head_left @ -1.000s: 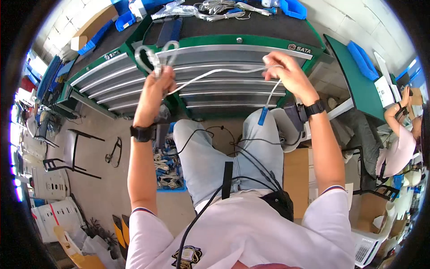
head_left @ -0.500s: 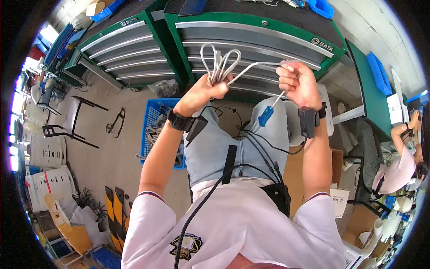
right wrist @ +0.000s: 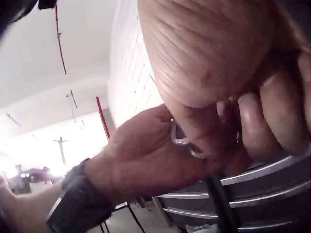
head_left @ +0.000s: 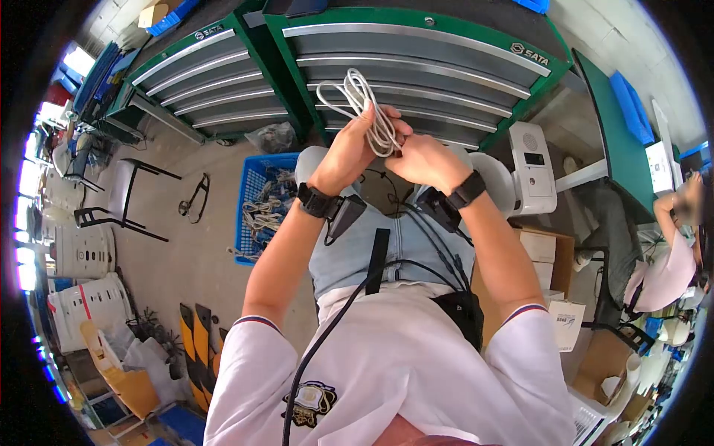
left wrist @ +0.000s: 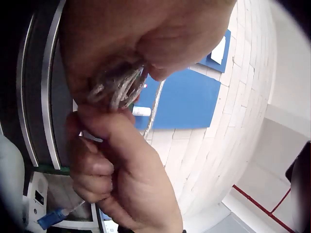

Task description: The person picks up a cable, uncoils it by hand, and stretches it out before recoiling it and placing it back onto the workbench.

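A light grey cable [head_left: 357, 93] is looped into a coil, its loops standing up above my left hand [head_left: 348, 152]. That hand grips the coil between thumb and fingers. My right hand [head_left: 430, 162] is drawn up against it, fingers curled and pinching the cable at the coil's lower end. In the left wrist view the cable loops [left wrist: 127, 90] pass between both hands, and a blue connector [left wrist: 52, 218] hangs on the cable's end below my right hand [left wrist: 131, 170]. From the right wrist, the hands hide most of the coil.
Ahead stands a green tool cabinet [head_left: 416, 56] with grey drawers. On the floor left of my legs is a blue basket [head_left: 242, 201] full of cables. A white device [head_left: 532, 167] and cardboard boxes [head_left: 537, 247] stand to the right. A black cord [head_left: 327, 349] runs down my shirt.
My right hand has moved left, bringing its stretch of cable from the right over to the coil in my left hand. Earlier my left hand shifted right. More loops now show in the coil.
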Motion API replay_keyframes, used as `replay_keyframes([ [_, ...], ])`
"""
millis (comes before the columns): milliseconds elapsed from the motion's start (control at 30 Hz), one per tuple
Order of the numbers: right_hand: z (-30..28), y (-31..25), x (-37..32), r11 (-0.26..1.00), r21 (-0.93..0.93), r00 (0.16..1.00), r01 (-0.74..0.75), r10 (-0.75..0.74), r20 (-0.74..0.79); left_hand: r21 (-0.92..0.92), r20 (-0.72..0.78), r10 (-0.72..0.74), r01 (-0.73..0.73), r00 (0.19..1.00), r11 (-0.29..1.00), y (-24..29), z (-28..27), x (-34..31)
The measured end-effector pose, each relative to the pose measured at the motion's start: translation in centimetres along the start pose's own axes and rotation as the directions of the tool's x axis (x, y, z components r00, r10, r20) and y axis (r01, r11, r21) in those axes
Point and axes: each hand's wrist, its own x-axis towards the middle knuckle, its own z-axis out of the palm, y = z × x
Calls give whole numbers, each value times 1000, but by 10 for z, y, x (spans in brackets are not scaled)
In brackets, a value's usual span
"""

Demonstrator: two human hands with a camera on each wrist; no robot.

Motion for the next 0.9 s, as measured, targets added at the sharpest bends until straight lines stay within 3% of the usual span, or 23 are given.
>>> replay_keyframes([
  [67,5,2,5,1000,-17,999,7,-6,35,-10,-36,14,-14,999,1000,-3,3,3],
  [133,-3,-7,4,997,-29,969,-69,74,235,341,24,94,-97,995,935,-1,6,7],
  [167,-1,-3,4,999,13,959,-46,41,282,382,-87,83,-43,993,923,1,6,5],
  [200,-6,2,3,999,15,959,-52,46,280,542,-115,173,-84,978,836,8,-6,10],
  [267,-28,14,-5,930,361,951,68,-169,258,557,-80,96,-36,992,830,39,-16,5],
  [300,-37,21,-10,779,621,935,-92,-147,322,631,-74,47,10,996,776,47,-21,3],
  [367,-42,32,-12,804,594,960,-4,-164,228,800,-108,3,85,994,594,55,-18,-1],
  [400,-49,38,-16,824,561,972,81,-189,137,805,-33,-41,50,999,591,55,-12,-3],
  [433,-58,35,-20,853,520,980,43,-137,144,829,-14,-144,92,990,552,51,-14,-1],
  [467,-59,38,-21,916,383,987,118,-151,56,853,-12,-245,138,970,504,42,-21,2],
  [533,-65,29,-20,972,152,983,180,-171,-74,812,155,-266,31,952,583,23,-27,9],
  [600,-62,28,-10,966,130,972,222,-208,-108,822,190,-310,22,932,569,19,-25,12],
  [667,-63,29,-3,961,103,959,258,-243,-143,631,154,-486,293,860,718,18,-19,12],
  [733,-69,29,6,956,131,962,264,-250,-113,651,125,-491,302,862,697,10,-30,17],
  [800,-81,43,20,928,-1,916,373,-369,-159,506,131,-527,401,840,764,3,-39,14],
  [900,-132,73,57,917,245,891,313,-194,-411,452,28,-564,492,826,744,-11,-60,3],
])
